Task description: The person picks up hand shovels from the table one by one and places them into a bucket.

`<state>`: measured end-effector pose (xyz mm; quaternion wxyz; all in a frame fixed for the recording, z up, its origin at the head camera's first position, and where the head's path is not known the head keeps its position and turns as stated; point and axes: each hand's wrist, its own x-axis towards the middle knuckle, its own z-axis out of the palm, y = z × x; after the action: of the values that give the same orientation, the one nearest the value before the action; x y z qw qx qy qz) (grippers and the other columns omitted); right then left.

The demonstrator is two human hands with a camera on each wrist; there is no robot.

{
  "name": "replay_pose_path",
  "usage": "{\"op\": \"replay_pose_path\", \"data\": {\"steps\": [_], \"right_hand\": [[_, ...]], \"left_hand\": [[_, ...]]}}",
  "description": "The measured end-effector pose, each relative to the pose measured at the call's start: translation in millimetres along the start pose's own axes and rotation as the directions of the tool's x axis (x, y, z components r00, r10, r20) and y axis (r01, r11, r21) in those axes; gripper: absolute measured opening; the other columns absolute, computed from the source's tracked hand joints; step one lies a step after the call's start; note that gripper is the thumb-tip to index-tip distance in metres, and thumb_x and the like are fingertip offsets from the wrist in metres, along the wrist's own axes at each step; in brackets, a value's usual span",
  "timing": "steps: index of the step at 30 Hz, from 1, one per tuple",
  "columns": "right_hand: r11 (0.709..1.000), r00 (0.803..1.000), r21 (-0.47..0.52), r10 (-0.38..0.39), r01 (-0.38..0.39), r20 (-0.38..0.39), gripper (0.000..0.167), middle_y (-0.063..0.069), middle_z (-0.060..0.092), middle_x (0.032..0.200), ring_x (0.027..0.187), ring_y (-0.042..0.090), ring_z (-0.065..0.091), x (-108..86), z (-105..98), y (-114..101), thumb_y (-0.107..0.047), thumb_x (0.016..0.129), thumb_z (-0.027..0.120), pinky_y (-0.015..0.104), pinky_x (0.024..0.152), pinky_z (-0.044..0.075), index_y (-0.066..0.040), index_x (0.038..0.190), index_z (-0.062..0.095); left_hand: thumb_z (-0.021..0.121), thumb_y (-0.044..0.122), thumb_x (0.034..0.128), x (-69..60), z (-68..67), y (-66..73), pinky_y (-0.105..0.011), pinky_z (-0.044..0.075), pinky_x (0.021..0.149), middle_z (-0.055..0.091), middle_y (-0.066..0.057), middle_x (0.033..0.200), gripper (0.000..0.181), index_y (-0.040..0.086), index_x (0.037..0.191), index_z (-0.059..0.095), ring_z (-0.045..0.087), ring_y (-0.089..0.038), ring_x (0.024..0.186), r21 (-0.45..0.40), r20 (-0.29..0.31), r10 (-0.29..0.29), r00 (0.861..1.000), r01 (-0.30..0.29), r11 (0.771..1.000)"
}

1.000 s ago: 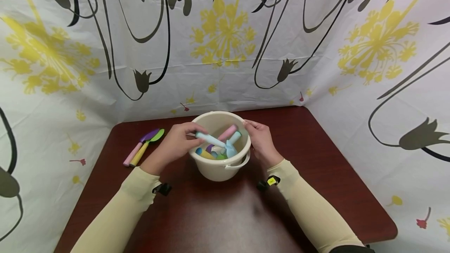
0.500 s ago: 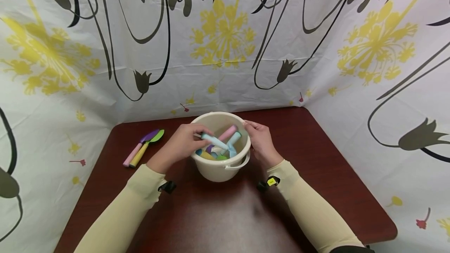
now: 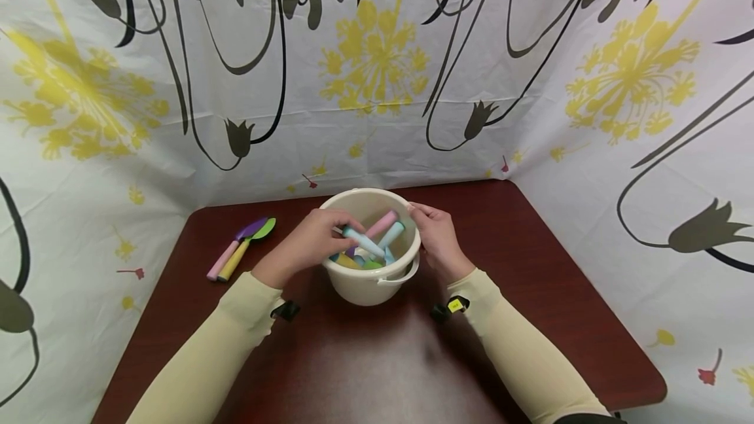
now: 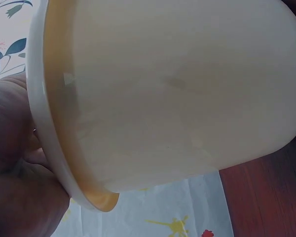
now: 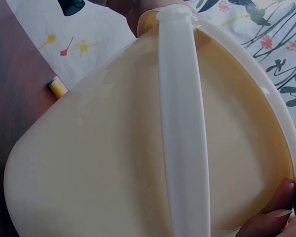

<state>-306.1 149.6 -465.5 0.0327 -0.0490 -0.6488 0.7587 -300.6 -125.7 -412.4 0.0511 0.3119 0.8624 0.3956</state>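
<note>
Fingers of the left hand [image 3: 315, 239] pinch a light-blue handle [image 3: 363, 241] inside the left part of a cream bucket [image 3: 364, 291], while those of the right hand [image 3: 434, 231] grip the bucket's rim on its far right side. Around the pinched handle, within the bucket, lie a pink handle [image 3: 382, 222] toward the far side, a second blue handle [image 3: 392, 235] on the right, and a yellow handle [image 3: 349, 261] and a green piece [image 3: 372, 265] at the near side. A white carrying handle [image 3: 403, 277] hangs at the bucket's near right. Left of the bucket, on the dark red tabletop [image 3: 371, 365], a purple-headed utensil [image 3: 222, 262] and a green-headed utensil [image 3: 234, 262] lie side by side, handles pointing near left. Beyond hangs a flower-printed white sheet [image 3: 377, 156].
</note>
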Motion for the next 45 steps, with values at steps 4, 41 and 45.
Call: {"op": "replay_pose_path", "data": {"steps": [4,41,45], "right_hand": [[1.0,1.0,0.013,-0.005,0.005,0.003,0.035,0.022,0.076,0.129,0.105,0.027,0.079,0.9,0,1,-0.021,0.11,0.069,0.042,0.081,0.066,-0.001,0.138,0.075],[1.0,1.0,0.01,0.0,0.0,0.009,0.036,0.025,0.074,0.133,0.11,0.031,0.077,0.0,0,2,-0.022,0.111,0.068,0.038,0.079,0.066,-0.001,0.139,0.075],[1.0,1.0,-0.003,0.001,-0.001,0.004,0.037,0.025,0.074,0.133,0.106,0.029,0.078,-0.5,-1,0,-0.023,0.11,0.068,0.035,0.074,0.066,-0.002,0.14,0.075]], "left_hand": [[0.085,0.007,0.0985,1.6,0.3,1.6,-0.037,0.063,0.09,0.077,0.002,0.111,0.017,0.015,0.114,0.084,0.073,-0.015,0.101,0.034,0.003,-0.001,1.0,0.001,0.999],[0.083,0.013,0.1003,22.3,1.6,3.7,-0.035,0.055,0.087,0.076,0.007,0.101,0.008,0.014,0.109,0.082,0.065,-0.014,0.091,0.27,0.116,-0.091,0.989,0.056,0.961],[0.082,0.014,0.1021,24.5,-0.8,4.6,-0.036,0.055,0.086,0.075,0.008,0.1,0.007,0.017,0.108,0.082,0.065,-0.014,0.091,0.292,0.143,-0.121,0.982,0.075,0.953]]}}
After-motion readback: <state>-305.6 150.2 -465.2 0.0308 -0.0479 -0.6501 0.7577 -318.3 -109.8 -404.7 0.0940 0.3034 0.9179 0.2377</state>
